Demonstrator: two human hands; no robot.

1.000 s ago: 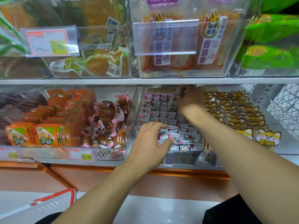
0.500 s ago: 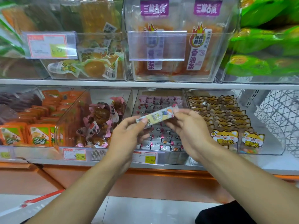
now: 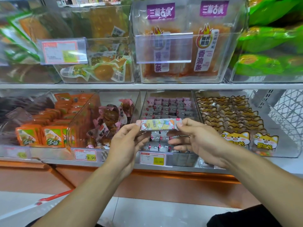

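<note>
showing yellow cartoon print, snack packet [image 3: 159,124] lies level.

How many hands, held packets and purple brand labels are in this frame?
Hands: 2, left hand and right hand
Snack packet, pinched at both ends: 1
Purple brand labels: 2
Total: 5

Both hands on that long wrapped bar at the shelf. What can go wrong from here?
1. The left hand and right hand pinch the long yellow-and-white wrapped snack bar only at its ends; it may slip and drop.
2. The clear plastic bin of small pink-and-white candies behind it holds a different product, so setting it down there would likely misfile it.
</note>
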